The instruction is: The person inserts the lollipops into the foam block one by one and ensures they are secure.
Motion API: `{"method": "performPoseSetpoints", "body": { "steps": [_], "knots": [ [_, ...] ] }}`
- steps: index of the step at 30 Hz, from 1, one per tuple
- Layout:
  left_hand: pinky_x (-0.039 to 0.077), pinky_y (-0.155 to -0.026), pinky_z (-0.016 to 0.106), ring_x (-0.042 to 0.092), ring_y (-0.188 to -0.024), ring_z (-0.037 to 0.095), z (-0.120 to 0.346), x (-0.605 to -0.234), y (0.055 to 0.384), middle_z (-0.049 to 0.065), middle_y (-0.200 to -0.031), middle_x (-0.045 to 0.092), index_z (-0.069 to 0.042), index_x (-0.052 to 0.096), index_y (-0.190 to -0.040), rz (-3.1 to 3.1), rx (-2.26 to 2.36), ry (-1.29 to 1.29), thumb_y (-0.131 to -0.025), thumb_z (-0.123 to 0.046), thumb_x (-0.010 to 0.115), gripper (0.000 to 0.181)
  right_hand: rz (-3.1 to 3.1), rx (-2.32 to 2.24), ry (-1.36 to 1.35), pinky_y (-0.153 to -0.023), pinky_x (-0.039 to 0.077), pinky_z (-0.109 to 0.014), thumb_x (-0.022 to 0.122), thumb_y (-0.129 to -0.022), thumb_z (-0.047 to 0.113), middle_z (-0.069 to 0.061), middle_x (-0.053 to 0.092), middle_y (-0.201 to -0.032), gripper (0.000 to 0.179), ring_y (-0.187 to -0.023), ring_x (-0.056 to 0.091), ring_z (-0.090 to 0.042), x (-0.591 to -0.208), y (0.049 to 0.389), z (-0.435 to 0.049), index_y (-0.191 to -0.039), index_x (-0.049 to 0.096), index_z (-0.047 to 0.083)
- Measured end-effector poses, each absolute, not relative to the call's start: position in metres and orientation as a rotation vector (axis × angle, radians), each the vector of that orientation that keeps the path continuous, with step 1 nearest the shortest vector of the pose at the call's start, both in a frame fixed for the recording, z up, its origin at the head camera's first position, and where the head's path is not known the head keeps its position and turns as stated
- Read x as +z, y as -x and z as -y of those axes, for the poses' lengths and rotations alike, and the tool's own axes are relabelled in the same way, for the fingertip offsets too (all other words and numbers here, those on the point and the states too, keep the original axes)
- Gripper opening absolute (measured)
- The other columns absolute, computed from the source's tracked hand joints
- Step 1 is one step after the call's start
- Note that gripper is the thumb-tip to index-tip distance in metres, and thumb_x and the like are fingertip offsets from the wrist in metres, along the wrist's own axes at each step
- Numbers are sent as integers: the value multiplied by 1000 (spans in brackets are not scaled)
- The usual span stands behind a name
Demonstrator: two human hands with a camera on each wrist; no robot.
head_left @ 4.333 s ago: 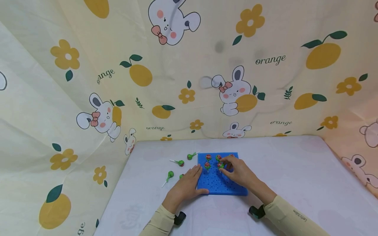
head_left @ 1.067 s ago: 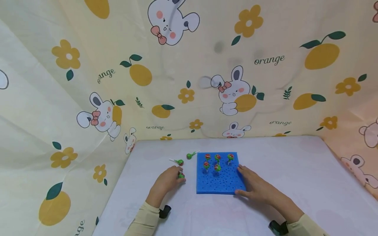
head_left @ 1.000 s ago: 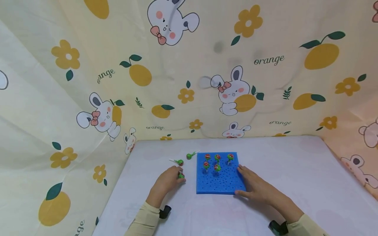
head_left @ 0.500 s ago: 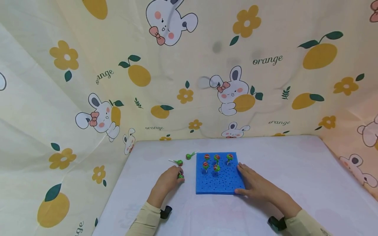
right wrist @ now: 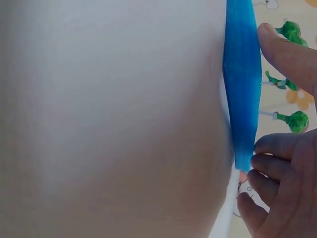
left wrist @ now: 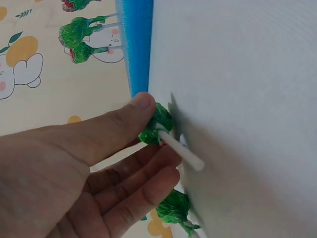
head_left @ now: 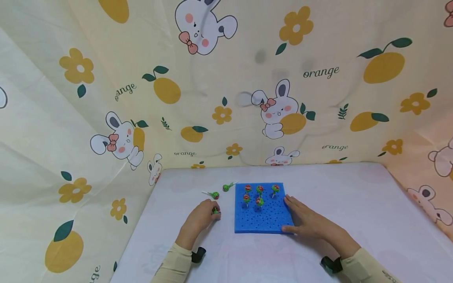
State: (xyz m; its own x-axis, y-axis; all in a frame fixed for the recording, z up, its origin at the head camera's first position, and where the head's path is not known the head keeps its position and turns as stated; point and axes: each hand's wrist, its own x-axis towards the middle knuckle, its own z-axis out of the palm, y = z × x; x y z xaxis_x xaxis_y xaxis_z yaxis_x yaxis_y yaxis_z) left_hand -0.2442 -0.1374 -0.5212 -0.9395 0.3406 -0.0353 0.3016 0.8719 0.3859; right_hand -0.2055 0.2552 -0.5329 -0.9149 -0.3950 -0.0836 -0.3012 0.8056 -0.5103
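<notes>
Lollipop in hand: we find it to the left of the blue board, near it but not in it; we cannot tell whether it touches the table.
Lollipops lying loose: two, both on the table beyond the one in hand; the left loose lollipop has its stick pointing left, and the right loose lollipop lies just beside the board's back left corner, stick toward it.
Lollipops standing: five, their sticks set in the board, three along the back and two in a row before them.
Count so far: we judge five placed and three left, including the one in hand, so a little over halfway through what we can see.
Left hand: reaching in low from the near left, thumb and fingertips pinching the lollipop's head, stick poking out free, the other fingers loosely bent.
Right hand: laid along the board's right edge, thumb toward the near corner and spread wide from the fingers, which touch the edge farther back; we take it to be steadying the board.
</notes>
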Motion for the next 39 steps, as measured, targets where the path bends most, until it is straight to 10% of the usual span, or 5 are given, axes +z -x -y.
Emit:
{"method": "performPoseSetpoints", "body": {
  "steps": [39],
  "knots": [
    [63,-99,39,73,-111,21,118,-462,228,7,-121,73,-5,69,-130,-2742,1289,-868,-100,-3,75,31,-2813,-725,551,-123,31,-70,82,-88,63,-29,24,-173,115,-157,24,-54,-530,206,-253,-166,30,-4]
  ]
}}
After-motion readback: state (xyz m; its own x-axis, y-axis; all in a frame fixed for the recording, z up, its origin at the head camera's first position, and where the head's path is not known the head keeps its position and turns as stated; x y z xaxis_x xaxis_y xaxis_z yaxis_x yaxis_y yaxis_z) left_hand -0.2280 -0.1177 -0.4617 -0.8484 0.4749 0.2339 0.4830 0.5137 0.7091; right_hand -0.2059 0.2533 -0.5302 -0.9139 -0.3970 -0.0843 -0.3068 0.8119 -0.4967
